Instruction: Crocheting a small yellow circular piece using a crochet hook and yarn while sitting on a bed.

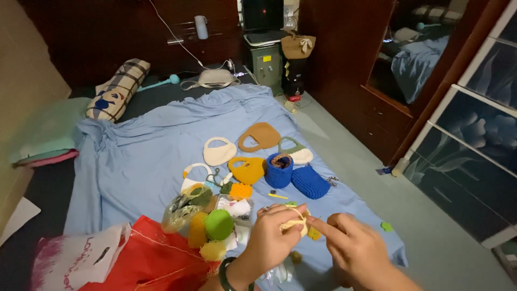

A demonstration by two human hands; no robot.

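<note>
**Yarn, cloth and plastic on the bed**

I see a matt, creased blue cotton-like sheet point(140, 156) under rough crocheted yarn purses: tan point(260, 135), cream point(218, 152), mustard point(247, 170). The blue crocheted pouch point(310, 182) looks coarsely ribbed. A red plastic bag point(153, 258) shines (crinkled, glossy). The dark wooden wardrobe point(350, 59) looks smooth and polished.

the left hand point(272, 237) hid most of the small cream crocheted piece point(295, 225); the red plastic bag point(156, 261) was cropped below.

crocheted bags point(262, 156) on bedsheet point(140, 156), hands point(301, 237) before
</note>
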